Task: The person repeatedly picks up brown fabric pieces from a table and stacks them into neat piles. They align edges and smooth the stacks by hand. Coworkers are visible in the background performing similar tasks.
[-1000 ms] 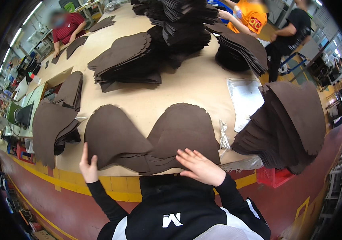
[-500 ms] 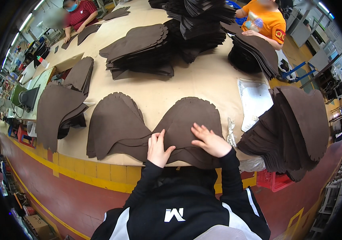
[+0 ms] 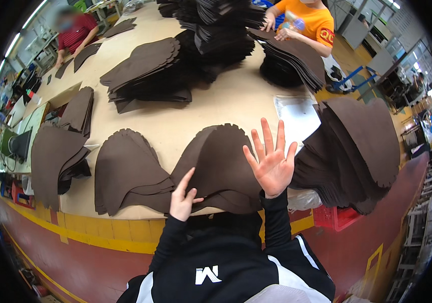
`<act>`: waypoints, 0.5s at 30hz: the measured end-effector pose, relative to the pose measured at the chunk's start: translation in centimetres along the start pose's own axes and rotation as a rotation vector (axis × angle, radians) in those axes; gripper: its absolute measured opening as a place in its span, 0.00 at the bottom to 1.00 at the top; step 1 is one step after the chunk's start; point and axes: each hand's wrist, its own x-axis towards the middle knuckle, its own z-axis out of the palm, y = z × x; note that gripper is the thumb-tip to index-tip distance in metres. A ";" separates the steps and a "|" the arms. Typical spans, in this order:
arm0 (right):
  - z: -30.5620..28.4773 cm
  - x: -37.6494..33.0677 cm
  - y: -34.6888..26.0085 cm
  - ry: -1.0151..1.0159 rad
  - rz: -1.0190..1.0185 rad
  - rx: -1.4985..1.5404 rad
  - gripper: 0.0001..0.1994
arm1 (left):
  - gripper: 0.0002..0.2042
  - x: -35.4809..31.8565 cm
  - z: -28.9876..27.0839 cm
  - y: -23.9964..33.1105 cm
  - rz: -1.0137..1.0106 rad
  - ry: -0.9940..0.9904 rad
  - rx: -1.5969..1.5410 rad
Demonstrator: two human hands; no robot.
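Observation:
In front of me, at the table's near edge, lies a small pile of dark brown cut pieces point(image 3: 221, 161) with rounded, notched tops. My left hand point(image 3: 181, 198) rests at the left side of this pile, its fingers apart and the index finger stretched along the edge. Raised above the pile's right side, my right hand point(image 3: 271, 164) is spread wide with the palm showing and nothing in it. Another set of brown pieces point(image 3: 127, 169) lies just left of my left hand, overlapping in a fan.
A thick fanned stack point(image 3: 360, 144) of brown pieces stands at the right edge, by a white sheet point(image 3: 297, 113). More pieces point(image 3: 57, 156) overhang the left edge. Tall dark stacks point(image 3: 211, 45) fill the far middle. Two people work across the table point(image 3: 150, 117). A red crate point(image 3: 334, 218) sits below right.
My right hand has lifted off the brown pieces and turned palm up with fingers spread. My left hand has shifted to the pile's left edge. The whole view has swung somewhat.

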 end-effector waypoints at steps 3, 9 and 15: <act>0.9 -0.7 0.0 0.059 -0.019 0.047 0.32 | 0.28 -0.2 -2.9 2.4 0.087 0.075 0.039; 0.5 -1.8 -0.1 0.121 -0.064 0.118 0.30 | 0.28 -3.8 -13.9 7.0 0.348 0.432 0.245; -0.6 -3.3 0.6 0.465 -0.039 -0.174 0.24 | 0.27 -6.5 -20.6 5.8 0.214 0.910 1.187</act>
